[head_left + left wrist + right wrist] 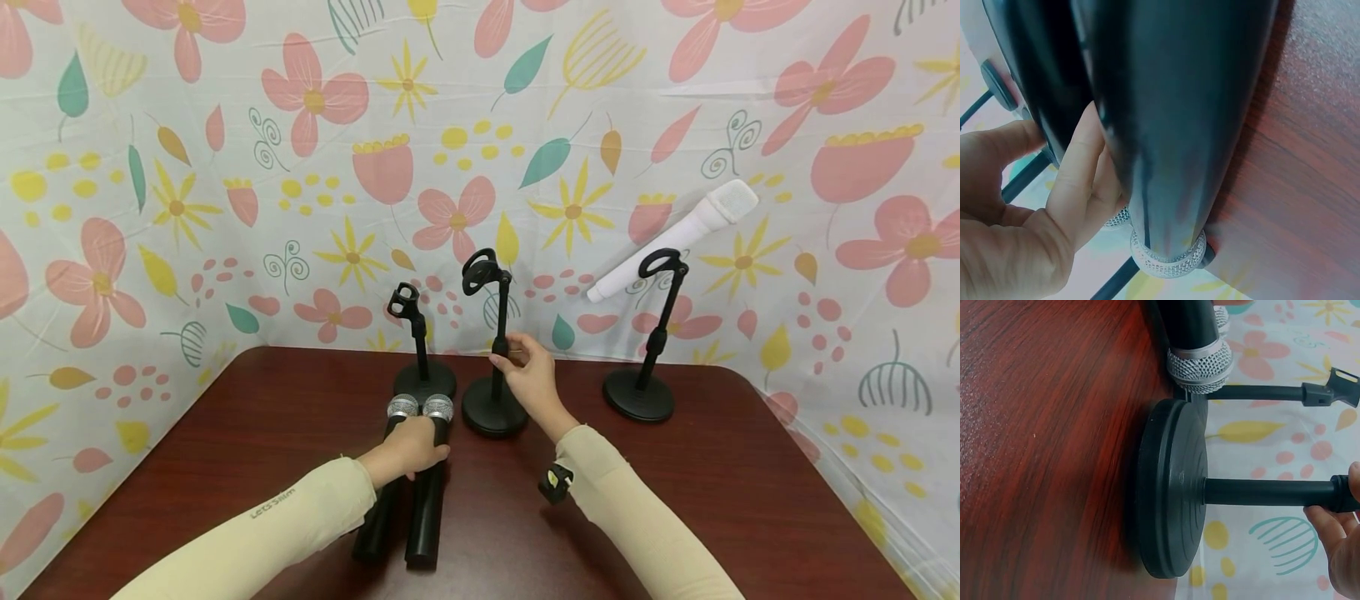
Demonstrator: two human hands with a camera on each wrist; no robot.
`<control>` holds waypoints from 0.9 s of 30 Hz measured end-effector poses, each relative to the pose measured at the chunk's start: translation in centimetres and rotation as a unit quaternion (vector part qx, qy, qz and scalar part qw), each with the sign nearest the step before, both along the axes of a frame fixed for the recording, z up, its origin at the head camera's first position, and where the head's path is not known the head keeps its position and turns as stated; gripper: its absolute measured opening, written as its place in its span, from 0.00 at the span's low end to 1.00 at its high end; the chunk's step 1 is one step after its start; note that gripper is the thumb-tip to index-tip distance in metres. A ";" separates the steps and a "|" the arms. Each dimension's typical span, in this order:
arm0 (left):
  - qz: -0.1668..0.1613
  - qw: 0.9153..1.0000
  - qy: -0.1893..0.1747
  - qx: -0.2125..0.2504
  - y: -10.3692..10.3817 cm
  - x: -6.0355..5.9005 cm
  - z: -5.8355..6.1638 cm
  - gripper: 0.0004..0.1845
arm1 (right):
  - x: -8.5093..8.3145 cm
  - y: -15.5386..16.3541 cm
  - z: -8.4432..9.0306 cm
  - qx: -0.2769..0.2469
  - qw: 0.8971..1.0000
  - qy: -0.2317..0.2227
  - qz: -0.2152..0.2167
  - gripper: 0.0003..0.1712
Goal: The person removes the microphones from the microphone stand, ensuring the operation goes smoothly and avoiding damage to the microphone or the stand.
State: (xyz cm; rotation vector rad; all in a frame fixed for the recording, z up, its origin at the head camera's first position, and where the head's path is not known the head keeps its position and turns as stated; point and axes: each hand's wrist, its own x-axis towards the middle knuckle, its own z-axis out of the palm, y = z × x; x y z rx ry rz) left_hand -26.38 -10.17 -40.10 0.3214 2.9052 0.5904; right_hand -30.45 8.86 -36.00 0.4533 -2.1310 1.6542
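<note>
Two black microphones with silver mesh heads lie side by side on the table, heads toward the wall. My left hand (408, 447) reaches over them and grips the right one (426, 521). In the left wrist view its thumb is on that microphone (1035, 56) and its fingers are in the gap beside the other microphone (1172, 112). My right hand (531, 379) pinches the pole of the middle black stand (495, 408) at its collar, below an oval clip. The right wrist view shows this stand's round base (1175, 494) on the table.
Behind the microphone heads is a shorter black stand (423, 379). Another black stand (639, 394) is at the right; a white microphone (675, 237) slants at its clip, and I cannot tell whether it is held there. A flowered cloth (465, 150) hangs behind the brown table (285, 433).
</note>
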 end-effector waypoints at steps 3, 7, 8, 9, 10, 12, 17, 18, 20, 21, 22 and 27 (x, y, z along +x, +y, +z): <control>-0.005 1.000 0.006 -0.004 -0.1 0.0 0.0 0.19 | 0.0 0.0 0.1 0.002 1.000 -0.003 -0.001 0.19; -0.009 1.000 0.016 -0.006 -0.1 0.1 0.1 0.18 | 0.0 -0.1 0.1 0.001 1.000 -0.002 0.000 0.19; -0.010 1.000 0.018 -0.009 -0.1 0.2 0.2 0.18 | -0.1 -0.2 0.1 0.001 1.000 -0.003 0.000 0.19; -0.011 1.000 0.020 -0.011 -0.1 0.2 0.3 0.18 | -0.1 -0.2 0.1 0.001 1.000 -0.003 0.001 0.19; -0.011 1.000 0.020 -0.012 -0.1 0.2 0.3 0.18 | -0.1 -0.2 0.1 0.000 1.000 -0.004 0.001 0.19; -0.010 1.000 0.019 -0.015 0.0 0.2 0.5 0.18 | -0.2 -0.3 0.1 0.000 1.000 -0.005 0.002 0.19; -0.018 0.999 0.044 -0.025 -0.1 -0.2 1.0 0.17 | -0.4 -0.4 0.2 0.002 1.000 -0.002 0.004 0.19; -0.019 0.998 0.051 -0.027 -0.1 -0.4 1.1 0.17 | -0.5 -0.4 0.3 0.002 1.000 -0.003 0.004 0.19; -0.023 0.997 0.067 -0.031 -0.1 -0.6 1.5 0.19 | -1.5 -0.3 -0.5 0.004 1.000 -0.005 0.002 0.20; -0.022 0.996 0.076 -0.034 -0.2 -0.6 1.8 0.20 | -2.1 -0.3 -0.9 0.004 1.000 -0.005 0.001 0.20; -0.020 0.996 0.082 -0.034 -0.2 -0.7 2.1 0.20 | -2.6 -0.2 -1.3 0.005 1.000 -0.007 -0.001 0.20; 0.011 0.997 0.080 -0.004 -0.3 -0.8 3.6 0.15 | -4.2 0.1 -2.8 0.005 1.000 -0.014 -0.008 0.21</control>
